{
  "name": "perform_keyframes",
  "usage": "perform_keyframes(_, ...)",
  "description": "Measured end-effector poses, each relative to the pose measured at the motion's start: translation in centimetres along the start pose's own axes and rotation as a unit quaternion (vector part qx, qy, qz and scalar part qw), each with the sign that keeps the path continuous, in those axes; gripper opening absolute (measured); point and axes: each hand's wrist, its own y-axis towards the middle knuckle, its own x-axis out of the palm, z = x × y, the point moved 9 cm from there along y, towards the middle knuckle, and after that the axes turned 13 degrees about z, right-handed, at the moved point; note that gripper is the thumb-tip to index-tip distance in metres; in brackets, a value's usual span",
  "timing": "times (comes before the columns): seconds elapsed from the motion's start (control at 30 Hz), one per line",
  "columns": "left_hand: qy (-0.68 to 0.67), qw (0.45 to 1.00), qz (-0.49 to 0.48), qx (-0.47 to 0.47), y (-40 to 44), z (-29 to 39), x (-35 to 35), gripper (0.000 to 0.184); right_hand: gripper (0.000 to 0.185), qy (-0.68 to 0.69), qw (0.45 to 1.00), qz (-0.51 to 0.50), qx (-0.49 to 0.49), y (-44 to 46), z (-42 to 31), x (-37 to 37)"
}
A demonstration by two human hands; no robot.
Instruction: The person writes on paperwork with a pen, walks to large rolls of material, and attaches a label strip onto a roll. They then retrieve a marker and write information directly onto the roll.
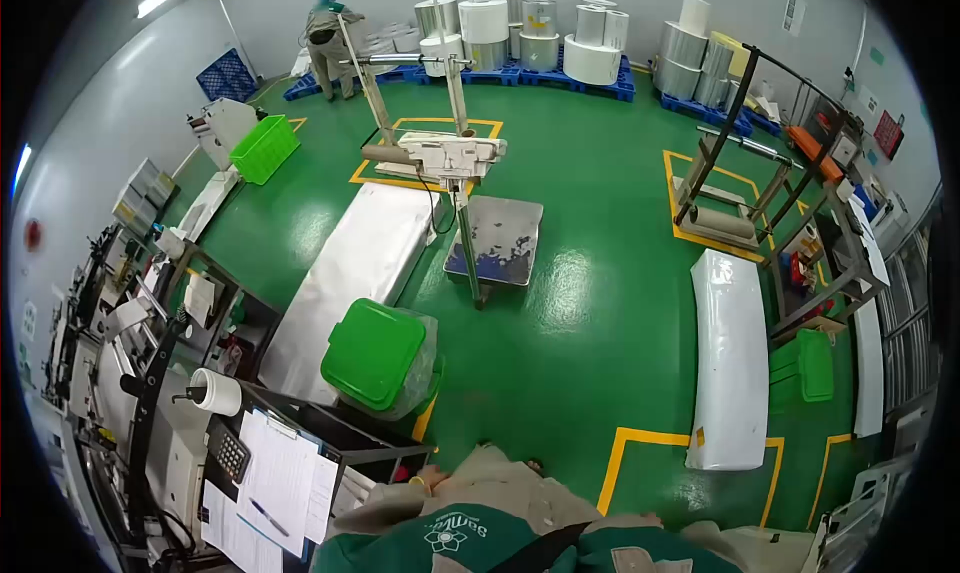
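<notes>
My left hand (pixel 432 477) shows only in part at the bottom, low beside the dark drawer unit and against my beige trousers. Its fingers are too small and hidden to read. Of my right hand (pixel 640 520) just a sliver appears near my lap, with the fingers out of sight. A clipboard (pixel 283 425) with printed sheets and a blue pen (pixel 268 518) lies on the desk left of my left hand. Beside it are a calculator (pixel 229 451) and a white cylindrical container (pixel 216 392).
A green lidded bin (pixel 374 355) stands ahead, by a long white wrapped block (pixel 335 273). A platform scale (pixel 492 238) is beyond. Another wrapped block (pixel 730 363) and a roll stand (pixel 735 163) are right. A person (pixel 328 43) stands near rolls on blue pallets (pixel 585 83).
</notes>
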Motion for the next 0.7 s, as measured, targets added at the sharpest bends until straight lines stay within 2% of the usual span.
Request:
perform_keyframes(0.1, 0.033, 0.993, -0.050, -0.104, -0.2, -3.1, 0.2, 0.058, 0.022, 0.032, 0.997, -0.031, 0.057, 1.2, -1.6, 3.1)
perform_keyframes(0.17, 0.034, 0.990, -0.061, -0.121, 1.3, -3.7, 1.3, 0.056, 0.022, 0.038, 0.994, -0.053, 0.084, 2.9, -3.8, 5.2)
perform_keyframes(0.3, 0.015, 0.991, -0.067, -0.114, 6.5, 1.3, 1.0, 0.052, 0.023, 0.033, 0.993, -0.066, 0.095, 8.0, -9.8, 6.0)
perform_keyframes(0.47, 0.008, 0.997, -0.047, -0.061, 17.6, 11.4, -2.0, 0.047, 0.024, 0.055, 0.993, -0.029, 0.102, 18.7, -16.7, 3.2)
perform_keyframes(0.57, 0.011, 1.000, -0.021, -0.016, 24.7, 18.7, -4.8, 0.044, 0.026, 0.241, 0.968, -0.018, 0.069, 28.2, -18.3, 4.0)
perform_keyframes(0.67, 0.012, 1.000, 0.006, 0.027, 31.4, 26.8, -7.3, 0.037, 0.024, 0.388, 0.917, 0.035, 0.089, 33.8, -23.6, -1.1)
perform_keyframes(0.7, 0.016, 0.999, 0.013, 0.038, 33.4, 28.8, -7.3, 0.031, 0.024, 0.393, 0.914, 0.037, 0.092, 34.2, -25.4, -3.2)
